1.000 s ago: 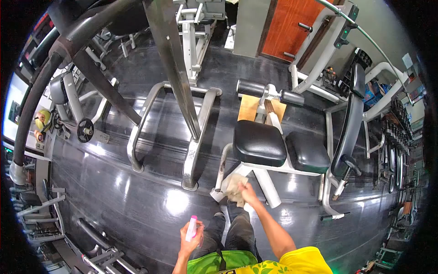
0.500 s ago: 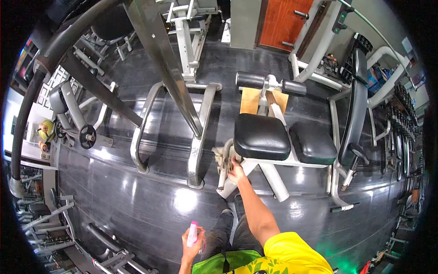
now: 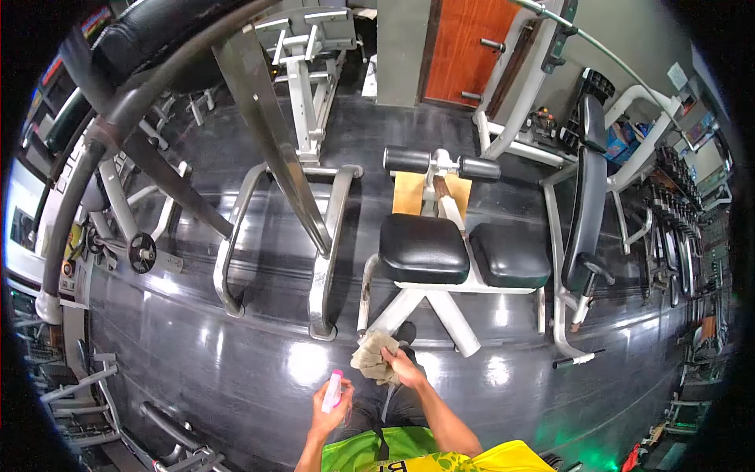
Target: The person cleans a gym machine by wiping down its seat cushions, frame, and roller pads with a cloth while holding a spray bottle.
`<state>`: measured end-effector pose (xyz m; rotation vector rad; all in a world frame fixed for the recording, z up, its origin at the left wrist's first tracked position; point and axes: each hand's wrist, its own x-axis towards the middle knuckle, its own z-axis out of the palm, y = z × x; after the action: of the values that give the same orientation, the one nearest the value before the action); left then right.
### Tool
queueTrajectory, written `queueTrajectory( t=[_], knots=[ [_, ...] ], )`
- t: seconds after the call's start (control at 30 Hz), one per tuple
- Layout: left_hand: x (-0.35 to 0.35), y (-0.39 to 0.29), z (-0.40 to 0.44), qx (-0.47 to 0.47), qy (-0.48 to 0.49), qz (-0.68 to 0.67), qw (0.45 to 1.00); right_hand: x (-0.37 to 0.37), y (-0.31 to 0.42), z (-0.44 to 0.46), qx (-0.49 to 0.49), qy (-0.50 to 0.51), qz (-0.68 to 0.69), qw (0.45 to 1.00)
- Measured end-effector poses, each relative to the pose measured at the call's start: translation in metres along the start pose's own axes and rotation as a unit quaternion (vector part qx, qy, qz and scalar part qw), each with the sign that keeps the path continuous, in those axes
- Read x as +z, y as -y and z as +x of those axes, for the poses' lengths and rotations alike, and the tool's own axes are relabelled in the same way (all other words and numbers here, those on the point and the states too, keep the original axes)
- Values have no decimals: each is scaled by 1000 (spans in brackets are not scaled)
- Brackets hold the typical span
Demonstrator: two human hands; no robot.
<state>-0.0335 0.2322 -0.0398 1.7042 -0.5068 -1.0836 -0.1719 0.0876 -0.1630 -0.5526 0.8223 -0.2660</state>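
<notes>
My left hand (image 3: 343, 403) is wrapped round a spray bottle (image 3: 332, 392) with a pink and white top, low in front of my body. My right hand (image 3: 404, 368) grips a crumpled beige cloth (image 3: 373, 358), which hangs over the floor just short of the bench's near leg. Beyond it stands a white-framed bench with two black padded seats (image 3: 425, 248). The bench's grey handle bar (image 3: 366, 293) curves down at its left end, apart from both hands.
A grey tubular machine frame (image 3: 320, 295) stands to the left on the dark floor. An upright padded bench (image 3: 586, 216) is at the right, with dumbbell racks (image 3: 680, 204) beyond. A wooden door (image 3: 462, 51) is at the back.
My right hand has drawn the cloth back from the bench's handle bar towards my body. My left hand still holds the spray bottle. The view has shifted slightly.
</notes>
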Motion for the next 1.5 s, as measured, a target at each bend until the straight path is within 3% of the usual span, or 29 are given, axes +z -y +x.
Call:
queueTrajectory(
  t=[0.1, 0.17, 0.23, 0.27, 0.3, 0.37, 0.4, 0.5, 0.53, 0.57, 0.63, 0.77, 0.83, 0.9, 1.0, 1.1, 1.17, 1.33, 1.4, 1.43, 1.5],
  knots=[
    [8, -6, 0, 19, 7, -16, 1000, -1, 22, 15, 15, -48, 95, 994],
    [11, -7, 1, 23, 15, -3, 1000, -6, 44, 40, 63, -56, 239, 968],
    [12, -7, -1, 25, 21, 11, 999, 2, 71, 69, 5, -46, 275, 960],
    [13, -8, -1, 36, 30, 18, 999, -16, 73, 100, -17, 135, 334, 933],
    [13, -8, -3, 47, 39, 24, 998, -33, 74, 126, -38, 311, 380, 870],
    [15, -9, -4, 47, 43, 25, 998, -34, 104, 131, 61, 75, 495, 864],
    [14, -10, -4, 46, 48, 27, 997, -31, 109, 132, 35, 23, 487, 872],
    [16, -14, -1, 47, 55, 23, 997, -52, 118, 112, 64, 32, 510, 857],
    [15, -15, 1, 49, 56, 22, 997, -63, 123, 103, 80, 72, 486, 867],
    [14, -16, 3, 45, 60, 30, 997, -52, 134, 87, 28, -27, 434, 900],
    [15, -19, 7, 42, 66, 37, 996, -96, 131, 87, 11, -36, 443, 896],
    [18, -31, 16, 76, 77, 59, 992, -104, 137, 40, -94, -88, 406, 905],
    [20, -36, 16, 77, 88, 71, 991, -94, 128, 13, -232, -206, 273, 911],
    [25, -41, 19, 73, 90, 57, 992, -84, 109, 3, -229, -209, 263, 914],
    [31, -41, 21, 78, 92, 62, 991, -74, 72, 22, -93, -126, 125, 980],
    [43, -44, 21, 76, 100, 54, 991, -47, 66, 63, -3, -80, 49, 996],
    [49, -49, 20, 70, 111, 66, 989, -27, 90, 84, 81, -80, 100, 989],
    [68, -68, 26, 86, 140, 96, 982, -52, 113, 85, 21, -5, 73, 997],
    [76, -68, 30, 93, 142, 75, 983, -62, 127, 65, 71, -150, 56, 985],
    [79, -69, 32, 92, 142, 75, 983, -87, 114, 68, 29, -108, 108, 988],
    [84, -71, 37, 119, 136, 105, 978, -119, 119, 52, -6, -160, 81, 984]
  ],
)
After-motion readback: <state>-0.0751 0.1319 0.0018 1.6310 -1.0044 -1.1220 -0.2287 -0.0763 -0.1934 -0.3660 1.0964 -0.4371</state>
